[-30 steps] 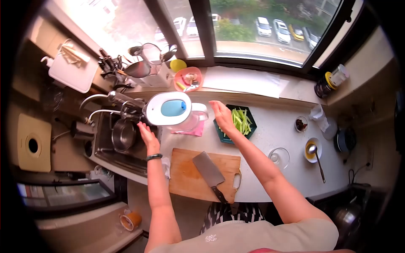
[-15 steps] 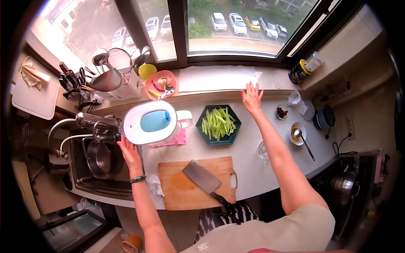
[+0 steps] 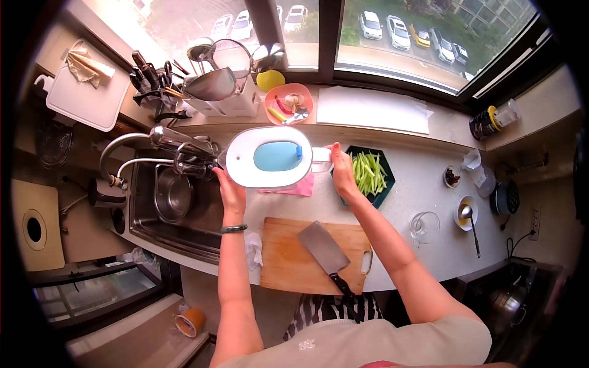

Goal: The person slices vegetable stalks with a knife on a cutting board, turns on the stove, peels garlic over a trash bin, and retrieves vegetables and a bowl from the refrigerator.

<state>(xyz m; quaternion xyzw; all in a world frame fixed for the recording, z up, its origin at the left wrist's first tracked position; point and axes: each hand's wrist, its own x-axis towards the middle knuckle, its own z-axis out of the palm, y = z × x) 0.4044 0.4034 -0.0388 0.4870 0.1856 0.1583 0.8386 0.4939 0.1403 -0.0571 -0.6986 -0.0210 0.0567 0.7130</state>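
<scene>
While the right hand (image 3: 344, 173) grips the pitcher (image 3: 251, 178) by its handle (image 3: 321, 158), the left hand (image 3: 232, 197) sits half-open against its spout side.
A cleaver (image 3: 322, 245) lies on the cutting board (image 3: 282, 251).

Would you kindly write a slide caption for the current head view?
Left hand beside a white-topped pitcher, right hand at its handle, with a cleaver lying on a wooden board.

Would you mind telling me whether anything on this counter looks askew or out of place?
The cleaver lies aslant on the cutting board, its handle at the near edge, where it might get knocked.
</scene>
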